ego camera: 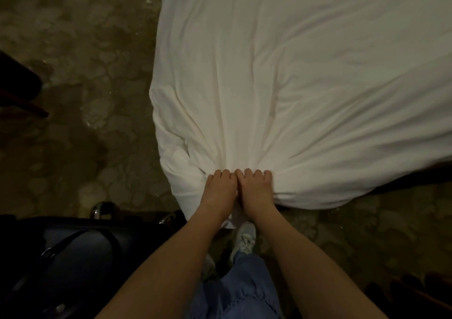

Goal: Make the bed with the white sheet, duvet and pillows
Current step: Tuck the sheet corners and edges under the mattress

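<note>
The white sheet lies spread over the bed, running away from me toward the far end, and its near edge is bunched at the bed's near corner. From that bunch the creases fan outward and up the length of the mattress — so the cloth's long axis points straight ahead of my arms. My left hand and right hand sit knuckle to knuckle on the gather, fingers curled and clamped into the fabric; neither is nearer, they share one hold. A tail of sheet hangs below my wrists toward my sneaker. I judge the step in hand is tightening this corner, and the next move turns on pulling back toward myself and down, along that axis, before tucking. To my left a dark suitcase stands close to the corner on the patterned carpet — it may crowd the tuck. I see no duvet or pillows.
</note>
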`<state>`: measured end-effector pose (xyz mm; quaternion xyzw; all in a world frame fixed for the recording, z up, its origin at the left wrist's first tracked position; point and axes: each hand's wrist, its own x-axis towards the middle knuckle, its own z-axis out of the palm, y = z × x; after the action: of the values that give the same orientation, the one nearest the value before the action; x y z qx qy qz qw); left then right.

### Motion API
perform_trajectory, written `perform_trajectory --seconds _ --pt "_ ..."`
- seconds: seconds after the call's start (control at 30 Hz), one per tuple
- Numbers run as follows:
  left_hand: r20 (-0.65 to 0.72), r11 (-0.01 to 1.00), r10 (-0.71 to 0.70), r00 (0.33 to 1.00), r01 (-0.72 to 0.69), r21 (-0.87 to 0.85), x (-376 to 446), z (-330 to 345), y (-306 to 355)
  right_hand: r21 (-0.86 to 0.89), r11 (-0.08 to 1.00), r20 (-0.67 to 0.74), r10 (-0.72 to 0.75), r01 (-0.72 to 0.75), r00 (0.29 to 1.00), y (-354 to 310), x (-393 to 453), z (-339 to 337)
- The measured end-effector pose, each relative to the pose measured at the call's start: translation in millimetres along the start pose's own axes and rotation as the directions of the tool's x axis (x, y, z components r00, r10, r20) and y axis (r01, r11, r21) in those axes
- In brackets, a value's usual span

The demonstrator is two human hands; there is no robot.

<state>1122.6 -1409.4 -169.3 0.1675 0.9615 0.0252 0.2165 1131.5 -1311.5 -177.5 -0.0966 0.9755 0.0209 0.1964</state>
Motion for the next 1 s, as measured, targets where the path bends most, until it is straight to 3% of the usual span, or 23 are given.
perform_trajectory --seconds 0.33,0.37,0.43,0.5,0.57,0.7,0.73,0.9,1.0 --pt "0.048 0.992 0.095 0.994 -0.098 0.079 -29 1 -5 -0.054 0.998 0.106 0.036 -0.031 0.994 -19 -31 4" --pt "0.075 0.992 0.1 0.992 -0.105 0.069 -38 2 -8 -0.081 0.996 0.104 0.048 -0.039 0.993 -26 -38 5" --pt "0.189 0.99 0.11 0.976 -0.124 0.061 -60 14 -17 0.034 0.995 0.088 0.094 -0.098 0.992 -41 -54 6" --pt "0.332 0.989 0.089 0.939 -0.124 0.085 -88 27 -35 0.134 0.991 0.228 -0.055 0.024 0.972 -68 -76 14" --pt "0.424 0.982 0.084 0.902 -0.146 0.117 -112 36 -60 0.176 0.975 0.259 -0.18 0.137 0.949 -96 -93 26" --pt "0.432 0.995 0.025 0.902 -0.066 0.079 -136 17 -106 0.281 0.916 0.205 -0.349 0.286 0.915 -132 -79 -3" --pt "0.412 0.996 0.012 0.911 -0.05 0.079 -136 8 -114 0.233 0.915 0.201 -0.377 0.33 0.904 -136 -69 -13" --pt "0.271 0.99 -0.046 0.961 0.007 0.142 -127 0 -136 0.215 0.94 0.153 -0.299 0.264 0.942 -149 -52 -28" --pt "0.45 0.995 -0.031 0.893 -0.013 0.094 -150 42 -114 0.223 0.952 0.317 -0.275 0.211 0.908 -153 -91 18"
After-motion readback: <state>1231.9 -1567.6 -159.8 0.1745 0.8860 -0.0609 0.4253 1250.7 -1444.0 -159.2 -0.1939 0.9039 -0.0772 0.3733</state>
